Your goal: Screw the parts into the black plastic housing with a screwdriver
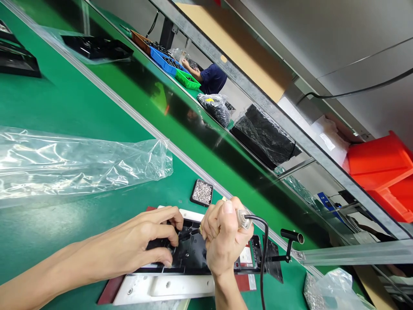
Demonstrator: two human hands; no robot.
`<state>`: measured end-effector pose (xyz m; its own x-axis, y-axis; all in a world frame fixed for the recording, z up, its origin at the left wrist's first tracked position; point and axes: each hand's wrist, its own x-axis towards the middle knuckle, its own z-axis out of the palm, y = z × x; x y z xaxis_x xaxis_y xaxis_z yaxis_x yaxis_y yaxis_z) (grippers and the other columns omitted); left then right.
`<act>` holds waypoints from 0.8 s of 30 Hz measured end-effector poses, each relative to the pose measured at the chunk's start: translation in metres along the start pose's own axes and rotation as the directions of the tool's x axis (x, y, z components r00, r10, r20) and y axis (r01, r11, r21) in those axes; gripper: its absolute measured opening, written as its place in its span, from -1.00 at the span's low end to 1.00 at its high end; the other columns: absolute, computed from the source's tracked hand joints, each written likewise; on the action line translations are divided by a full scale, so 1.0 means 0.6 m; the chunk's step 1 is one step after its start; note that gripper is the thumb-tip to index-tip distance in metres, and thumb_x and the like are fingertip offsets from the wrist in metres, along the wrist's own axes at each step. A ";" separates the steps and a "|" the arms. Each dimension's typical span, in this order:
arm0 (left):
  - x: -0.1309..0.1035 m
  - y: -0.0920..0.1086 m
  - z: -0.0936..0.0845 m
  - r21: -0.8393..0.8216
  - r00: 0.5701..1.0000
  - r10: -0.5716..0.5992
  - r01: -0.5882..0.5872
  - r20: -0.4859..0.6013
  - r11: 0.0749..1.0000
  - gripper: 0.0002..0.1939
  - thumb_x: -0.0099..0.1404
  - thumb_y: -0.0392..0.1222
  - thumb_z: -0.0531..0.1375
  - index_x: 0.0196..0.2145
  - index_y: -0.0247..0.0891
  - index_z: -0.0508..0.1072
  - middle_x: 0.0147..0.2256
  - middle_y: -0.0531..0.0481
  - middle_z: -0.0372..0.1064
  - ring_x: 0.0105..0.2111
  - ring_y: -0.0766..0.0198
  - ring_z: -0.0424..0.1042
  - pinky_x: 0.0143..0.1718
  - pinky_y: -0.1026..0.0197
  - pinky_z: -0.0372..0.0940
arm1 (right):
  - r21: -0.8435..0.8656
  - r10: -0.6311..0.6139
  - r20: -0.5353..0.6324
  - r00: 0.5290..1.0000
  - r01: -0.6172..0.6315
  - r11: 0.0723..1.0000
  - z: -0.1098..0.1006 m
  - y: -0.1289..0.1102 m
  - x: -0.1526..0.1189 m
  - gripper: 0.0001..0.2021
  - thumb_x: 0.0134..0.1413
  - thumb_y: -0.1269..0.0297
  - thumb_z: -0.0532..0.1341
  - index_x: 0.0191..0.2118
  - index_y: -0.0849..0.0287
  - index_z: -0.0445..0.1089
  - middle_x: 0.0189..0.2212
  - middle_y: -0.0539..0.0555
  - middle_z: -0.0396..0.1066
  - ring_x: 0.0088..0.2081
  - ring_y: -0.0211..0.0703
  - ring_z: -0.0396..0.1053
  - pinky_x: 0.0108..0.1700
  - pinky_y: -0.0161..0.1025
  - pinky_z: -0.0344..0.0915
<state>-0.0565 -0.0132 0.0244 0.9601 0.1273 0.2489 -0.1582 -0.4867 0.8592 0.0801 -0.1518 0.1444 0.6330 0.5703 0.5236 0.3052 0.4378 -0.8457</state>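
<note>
Left hand point(155, 237): one, reaching in from the left with the forearm low and slanting across the counter point(77, 241); palm down, fingers spread and bent, fingertips resting on the black plastic panel point(193, 254).

Right hand point(226, 234): one, forearm rising from the bottom edge, wrist upright; fingers wrapped in a closed fist around a corded hand tool with a clear end point(244, 218). Black cable point(265, 241) leaves that end, arches over and hangs down beside the wrist. The tool's grip is mostly hidden by the fingers.

Black panel: beneath both hands, under the left fingertips and extending past the right fist on either side; seated over a white plastic fixture point(180, 286), itself above a dark red board point(111, 290).

Black tube on a bent bracket point(290, 236): right of the right hand, apart from it, beside the panel's far right end.

Square black tray of small silvery pieces point(192, 198): on the counter, beyond the panel, near the metal rail point(190, 162).

Long clear plastic bag point(80, 163): crumpled, lying beyond the left forearm.

Clear bag of small pieces point(313, 295): lower right.

Background: a person in a navy sleeve point(214, 78), near blue point(164, 64) and green bins point(187, 81); red plastic bins point(380, 159), right.
</note>
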 end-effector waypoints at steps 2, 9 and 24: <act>0.001 0.001 0.000 -0.016 1.000 -0.013 0.013 0.005 1.000 -0.91 0.61 -0.14 0.51 -0.13 0.07 0.78 0.13 0.11 0.60 0.12 0.16 0.65 0.26 0.27 0.39 | -0.001 -0.002 -0.002 1.000 0.002 1.000 0.000 0.000 0.000 -0.42 0.80 0.08 0.27 -0.37 -0.06 0.04 -0.60 -0.23 -0.07 -0.64 -0.33 -0.18 -0.67 -0.37 -0.08; 0.003 0.011 -0.005 -0.052 0.997 -0.071 0.073 0.034 0.996 -0.91 0.61 -0.12 0.49 -0.14 0.07 0.77 0.15 0.14 0.58 0.15 0.17 0.62 0.28 0.27 0.35 | 0.036 0.006 -0.021 1.000 -0.005 0.999 0.000 0.000 0.003 -0.40 0.78 0.09 0.32 -0.38 -0.06 0.04 -0.60 -0.24 -0.07 -0.64 -0.35 -0.18 -0.67 -0.39 -0.07; 0.002 0.003 -0.002 -0.054 0.998 -0.057 0.059 0.042 0.997 -0.92 0.63 -0.08 0.47 -0.13 0.06 0.77 0.14 0.10 0.57 0.14 0.14 0.60 0.28 0.23 0.33 | 0.090 -0.005 0.013 1.000 0.003 0.996 0.000 0.002 0.000 -0.45 0.81 0.21 0.26 -0.36 -0.03 0.07 -0.58 -0.23 -0.06 -0.62 -0.36 -0.17 -0.64 -0.41 -0.06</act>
<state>-0.0557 -0.0130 0.0268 0.9764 0.1186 0.1807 -0.1133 -0.4312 0.8951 0.0806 -0.1515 0.1431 0.6223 0.5772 0.5287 0.2419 0.5006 -0.8312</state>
